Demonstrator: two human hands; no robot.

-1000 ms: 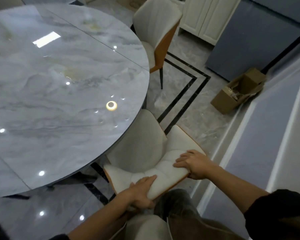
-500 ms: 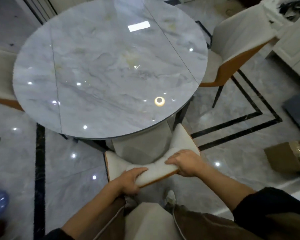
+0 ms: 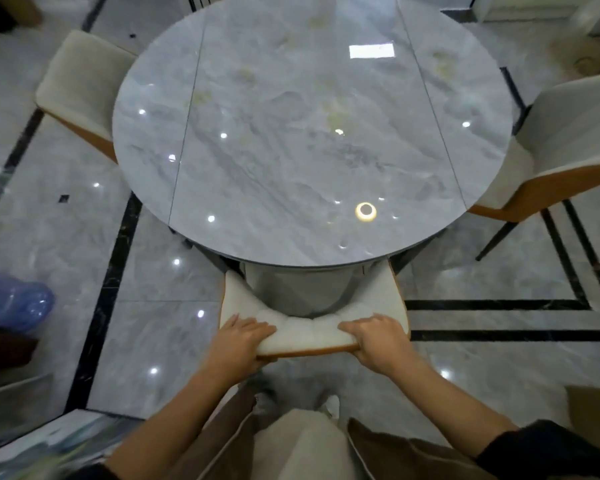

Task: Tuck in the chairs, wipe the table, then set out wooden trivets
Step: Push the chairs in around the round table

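The chair (image 3: 312, 332) sits tucked under the near edge of the round table (image 3: 309, 133), your left hand (image 3: 241, 336) and right hand (image 3: 374, 337) each curled over its backrest — the marble top shines with lamp reflections, left chair (image 3: 80, 84) and right chair (image 3: 568, 143) beside it on grey black-lined floor (image 3: 499, 368).

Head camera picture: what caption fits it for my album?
Left hand and right hand grip the near chair, its seat under the round table.
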